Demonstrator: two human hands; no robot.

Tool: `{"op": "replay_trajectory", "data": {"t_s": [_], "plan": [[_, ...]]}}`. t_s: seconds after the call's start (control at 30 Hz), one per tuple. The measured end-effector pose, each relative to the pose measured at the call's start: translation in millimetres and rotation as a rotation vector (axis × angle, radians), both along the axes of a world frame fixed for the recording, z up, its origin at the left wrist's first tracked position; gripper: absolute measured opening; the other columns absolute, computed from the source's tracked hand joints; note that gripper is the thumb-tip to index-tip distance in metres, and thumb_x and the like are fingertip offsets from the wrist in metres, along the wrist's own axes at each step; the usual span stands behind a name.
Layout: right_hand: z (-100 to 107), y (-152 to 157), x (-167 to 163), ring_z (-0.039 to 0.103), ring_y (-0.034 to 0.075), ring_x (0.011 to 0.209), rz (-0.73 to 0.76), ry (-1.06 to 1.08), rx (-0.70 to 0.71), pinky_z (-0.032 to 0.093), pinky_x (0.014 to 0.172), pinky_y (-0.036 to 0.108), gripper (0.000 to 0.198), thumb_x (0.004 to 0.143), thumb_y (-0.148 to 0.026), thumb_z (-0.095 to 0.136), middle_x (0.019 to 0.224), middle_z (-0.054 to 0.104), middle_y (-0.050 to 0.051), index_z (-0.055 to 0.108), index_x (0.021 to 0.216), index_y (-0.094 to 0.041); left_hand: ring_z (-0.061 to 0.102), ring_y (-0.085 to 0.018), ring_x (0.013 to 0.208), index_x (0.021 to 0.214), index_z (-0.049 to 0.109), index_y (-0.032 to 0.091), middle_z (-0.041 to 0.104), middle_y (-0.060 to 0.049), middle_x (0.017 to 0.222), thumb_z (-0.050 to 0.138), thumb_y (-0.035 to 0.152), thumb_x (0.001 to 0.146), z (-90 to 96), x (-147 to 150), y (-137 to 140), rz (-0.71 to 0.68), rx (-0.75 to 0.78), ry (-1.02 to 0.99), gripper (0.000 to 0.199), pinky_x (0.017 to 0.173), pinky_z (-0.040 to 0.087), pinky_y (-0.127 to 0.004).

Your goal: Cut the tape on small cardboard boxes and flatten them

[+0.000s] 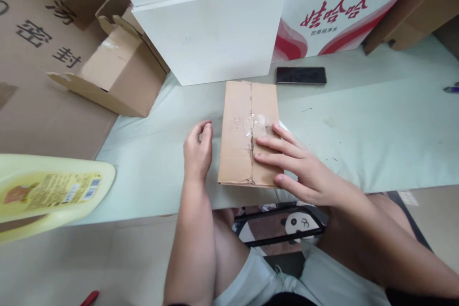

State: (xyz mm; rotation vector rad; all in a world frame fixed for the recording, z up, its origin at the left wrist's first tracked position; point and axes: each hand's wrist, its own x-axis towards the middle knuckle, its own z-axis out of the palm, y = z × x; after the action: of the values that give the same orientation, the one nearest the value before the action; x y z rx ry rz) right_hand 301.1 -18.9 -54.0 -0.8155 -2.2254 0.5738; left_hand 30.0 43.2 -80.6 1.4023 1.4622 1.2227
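Note:
A closed brown cardboard box (234,148) lies on the cloth-covered table, its taped center seam facing up. Spread over the right part of its top is my right hand (301,167), open, with the fingertips near the seam. Just left of the box, and apart from it, my left hand (199,150) is curled closed; its palm side is hidden, so I cannot tell whether anything is in it. A small white edge (284,126) sticks out at the box's right side, mostly covered by the hand and box.
A black phone (301,75) lies behind the box, before large white cartons (222,38). Open brown cardboard (132,71) stands back left, more cardboard (416,9) back right. A yellow bottle (46,191) is at the left. A panda-patterned item (279,227) sits below the table edge.

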Motion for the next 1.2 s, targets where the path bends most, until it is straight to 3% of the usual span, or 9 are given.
{"op": "replay_trajectory", "data": {"t_s": [0.13, 0.33, 0.47, 0.57, 0.7, 0.83, 0.93, 1.07, 1.2], "plan": [[-1.1, 1.4, -6.1, 0.023, 0.027, 0.162, 0.012, -0.001, 0.012, 0.016, 0.133, 0.059, 0.053, 0.102, -0.032, 0.052, 0.164, 0.047, 0.005, 0.049, 0.154, -0.031, 0.045, -0.031, 0.15, 0.131, 0.068, 0.031, 0.052, -0.009, 0.158, 0.059, 0.074, 0.088, 17.9, 9.6, -5.9, -0.212, 0.243, -0.076, 0.061, 0.117, 0.045, -0.047], [0.2, 2.5, -10.1, 0.03, 0.026, 0.159, 0.04, 0.066, 0.019, 0.025, 0.132, 0.052, 0.048, 0.103, -0.035, 0.051, 0.161, 0.05, 0.008, 0.054, 0.15, -0.028, 0.048, -0.032, 0.148, 0.115, 0.078, 0.028, 0.054, -0.008, 0.156, 0.059, 0.057, 0.096, 33.3, 9.9, -8.7, -0.431, 0.246, 0.077, 0.04, 0.125, 0.038, -0.053], [-12.1, 6.4, 4.4, 0.054, 0.031, 0.142, -0.392, 0.13, -0.104, 0.052, 0.112, 0.053, 0.039, 0.103, -0.037, 0.048, 0.152, 0.057, 0.011, 0.061, 0.138, -0.028, 0.047, -0.032, 0.148, 0.119, 0.077, 0.03, 0.055, -0.006, 0.154, 0.06, 0.055, 0.097, 30.2, 4.5, -7.3, -0.411, 0.254, 0.088, 0.037, 0.124, 0.04, -0.055], [-29.8, 13.7, 17.2, 0.06, 0.037, 0.132, -0.677, -0.133, -0.204, 0.053, 0.106, 0.057, 0.045, 0.097, -0.035, 0.053, 0.142, 0.061, 0.02, 0.064, 0.137, -0.02, 0.047, -0.031, 0.148, 0.121, 0.076, 0.032, 0.055, -0.005, 0.154, 0.06, 0.054, 0.097, 26.3, 2.9, -7.4, -0.414, 0.27, 0.078, 0.036, 0.124, 0.04, -0.055], [-43.9, 18.3, 21.2, 0.058, 0.044, 0.129, -0.632, -0.566, -0.288, 0.049, 0.105, 0.061, 0.046, 0.093, -0.032, 0.054, 0.137, 0.061, 0.023, 0.069, 0.134, -0.017, 0.048, -0.03, 0.147, 0.121, 0.075, 0.033, 0.055, -0.005, 0.154, 0.06, 0.055, 0.097, 25.3, 3.9, -7.7, -0.415, 0.271, 0.089, 0.036, 0.123, 0.042, -0.055], [-36.3, 17.9, 16.7, 0.068, 0.03, 0.089, -0.674, -0.614, -0.403, 0.053, 0.074, 0.042, 0.038, 0.094, -0.026, 0.046, 0.109, 0.068, 0.014, 0.074, 0.119, -0.022, 0.047, -0.03, 0.148, 0.121, 0.075, 0.032, 0.055, -0.006, 0.154, 0.057, 0.056, 0.099, 26.4, 4.9, -7.6, -0.425, 0.275, 0.115, 0.037, 0.122, 0.043, -0.054], [-28.4, 18.8, 18.1, 0.062, 0.019, 0.065, -0.72, -0.382, -0.521, 0.045, 0.062, 0.034, 0.028, 0.084, -0.023, 0.052, 0.09, 0.068, 0.006, 0.072, 0.104, -0.022, 0.047, -0.029, 0.149, 0.122, 0.074, 0.033, 0.054, -0.006, 0.154, 0.057, 0.054, 0.099, 26.2, 5.2, -8.3, -0.432, 0.284, 0.107, 0.035, 0.122, 0.043, -0.052], [-23.6, 22.1, 24.7, 0.056, 0.014, 0.052, -0.835, 0.251, -0.659, 0.041, 0.052, 0.027, 0.027, 0.071, -0.019, 0.048, 0.072, 0.064, -0.002, 0.063, 0.094, -0.023, 0.047, -0.028, 0.148, 0.122, 0.074, 0.033, 0.054, -0.006, 0.154, 0.057, 0.052, 0.1, 26.0, 6.2, -9.8, -0.428, 0.286, 0.099, 0.034, 0.122, 0.043, -0.051], [-22.0, 25.3, 25.2, 0.048, 0.01, 0.045, -0.82, 0.693, -0.632, 0.031, 0.042, 0.023, 0.024, 0.071, -0.021, 0.051, 0.062, 0.054, -0.005, 0.061, 0.093, -0.022, 0.047, -0.029, 0.149, 0.122, 0.074, 0.032, 0.054, -0.006, 0.153, 0.056, 0.053, 0.1, 27.3, 7.7, -10.4, -0.426, 0.278, 0.111, 0.035, 0.124, 0.041, -0.052]]}}
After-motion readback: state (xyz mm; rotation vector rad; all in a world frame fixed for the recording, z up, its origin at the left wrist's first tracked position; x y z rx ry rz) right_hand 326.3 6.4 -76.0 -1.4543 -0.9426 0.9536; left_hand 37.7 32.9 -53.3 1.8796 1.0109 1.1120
